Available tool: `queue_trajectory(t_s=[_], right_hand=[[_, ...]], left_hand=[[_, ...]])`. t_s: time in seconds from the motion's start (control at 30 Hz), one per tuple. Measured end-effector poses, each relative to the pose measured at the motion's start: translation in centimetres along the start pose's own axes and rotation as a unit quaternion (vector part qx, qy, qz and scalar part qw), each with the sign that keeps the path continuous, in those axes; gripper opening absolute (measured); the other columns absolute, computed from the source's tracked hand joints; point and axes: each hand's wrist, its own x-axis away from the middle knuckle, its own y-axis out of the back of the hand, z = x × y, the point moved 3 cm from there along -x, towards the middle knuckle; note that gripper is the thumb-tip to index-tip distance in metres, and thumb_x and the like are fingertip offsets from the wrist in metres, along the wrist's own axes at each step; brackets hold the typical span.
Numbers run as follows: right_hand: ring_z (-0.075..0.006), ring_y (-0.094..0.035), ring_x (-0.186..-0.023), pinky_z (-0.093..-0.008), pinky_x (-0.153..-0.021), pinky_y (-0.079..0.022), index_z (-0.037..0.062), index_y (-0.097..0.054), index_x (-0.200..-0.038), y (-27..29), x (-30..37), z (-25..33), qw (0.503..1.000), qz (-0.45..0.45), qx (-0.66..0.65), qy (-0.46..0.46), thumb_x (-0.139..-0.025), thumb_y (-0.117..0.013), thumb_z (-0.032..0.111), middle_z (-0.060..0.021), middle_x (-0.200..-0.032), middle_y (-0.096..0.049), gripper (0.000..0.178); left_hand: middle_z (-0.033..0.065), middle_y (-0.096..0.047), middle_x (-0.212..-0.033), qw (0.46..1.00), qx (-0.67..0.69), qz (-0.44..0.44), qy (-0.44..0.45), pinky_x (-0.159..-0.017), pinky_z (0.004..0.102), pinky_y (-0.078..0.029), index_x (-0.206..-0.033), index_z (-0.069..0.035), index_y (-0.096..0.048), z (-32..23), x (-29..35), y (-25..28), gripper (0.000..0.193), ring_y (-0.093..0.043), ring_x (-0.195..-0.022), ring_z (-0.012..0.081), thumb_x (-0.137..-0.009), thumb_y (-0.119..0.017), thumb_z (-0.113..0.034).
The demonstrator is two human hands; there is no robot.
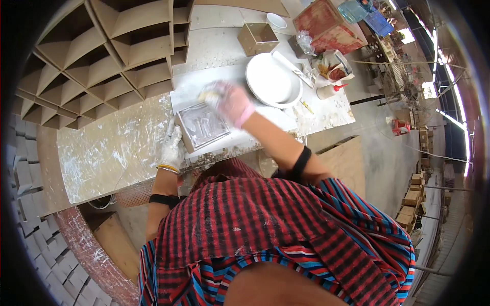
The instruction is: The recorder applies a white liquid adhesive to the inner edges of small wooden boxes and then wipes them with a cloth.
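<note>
A shallow rectangular box point(205, 128) lies on white-covered tabletop, its inner face streaked with wet-looking white. Along the box's left side rests my left hand point(172, 148) in a whitish glove, fingers stretched out against the wall. Over the box's far right corner is my right hand point(232, 103), in a pinkish, stained glove and smeared by motion. Its fingers are closed round a small pale yellowish thing point(208, 95), too blurred to name. Beyond that hand stands a round white basin point(273, 80) with white contents, a flat white tool point(293, 68) lying across its rim.
Stacked brown compartment boxes point(102, 56) fill the far left. An open brown box point(258, 39), a red-stained crate point(329, 25) and a red-tipped bottle point(329, 91) stand at the back and right. A standing fan point(403, 84) is beyond the table point(112, 148).
</note>
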Motion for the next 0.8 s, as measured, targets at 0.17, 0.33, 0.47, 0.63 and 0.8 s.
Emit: queue_trajectory(t_s=[0.17,0.33,0.47,0.63,0.8], right_hand=[[-0.0258,-0.056,-0.104,-0.0333,-0.087,-0.045,0.0021,-0.053,-0.114,5.7,-6.2,-2.7,0.859,-0.027,0.511,0.009,-0.083,-0.058,0.020,-0.0110,-0.116,-0.056,0.036],[-0.0297,-0.052,-0.110,-0.0366,-0.091,-0.043,0.0055,-0.040,-0.131,4.3,-1.5,-5.2,0.817,0.031,0.559,-0.142,-0.083,-0.057,0.029,-0.0191,-0.128,-0.045,0.057],[-0.0319,-0.053,-0.108,-0.0405,-0.091,-0.043,0.0050,-0.027,-0.138,4.8,0.4,-8.8,0.816,0.010,0.558,-0.152,-0.081,-0.058,0.031,-0.0228,-0.136,-0.035,0.070],[-0.0330,-0.050,-0.111,-0.0394,-0.091,-0.042,0.0040,-0.037,-0.132,5.5,-0.4,-10.4,0.849,0.035,0.518,-0.095,-0.079,-0.055,0.017,-0.0209,-0.128,-0.045,0.058],[-0.0331,-0.050,-0.108,-0.0383,-0.094,-0.039,0.0056,-0.043,-0.129,5.7,0.0,-9.4,0.948,-0.113,0.265,0.131,-0.078,-0.052,0.013,-0.0199,-0.123,-0.050,0.052]], left_hand=[[0.0065,-0.055,-0.118,0.997,0.046,-0.066,0.006,-0.085,0.0316,-0.048,-0.130,-0.010,-0.042,0.8,0.5,2.0,0.044,-0.056,-0.102,0.0184,-0.089,-0.056,-0.011],[0.0076,-0.060,-0.107,0.990,0.030,-0.124,-0.058,-0.082,0.0272,-0.048,-0.117,0.002,-0.052,0.5,1.7,2.3,0.035,-0.058,-0.094,0.0153,-0.083,-0.060,-0.002],[0.0084,-0.059,-0.110,0.962,-0.181,-0.143,-0.149,-0.084,0.0256,-0.046,-0.124,0.002,-0.049,-5.2,3.8,-5.5,0.043,-0.058,-0.095,0.0146,-0.082,-0.058,0.002],[0.0126,-0.060,-0.111,0.775,-0.561,-0.145,-0.252,-0.084,0.0298,-0.046,-0.129,-0.001,-0.044,-7.4,4.4,-14.5,0.050,-0.059,-0.095,0.0193,-0.082,-0.059,-0.004],[0.0209,-0.059,-0.106,0.589,-0.776,-0.047,-0.221,-0.082,0.0375,-0.046,-0.134,-0.009,-0.039,-3.7,2.6,-17.5,0.059,-0.059,-0.092,0.0334,-0.080,-0.063,-0.011]])
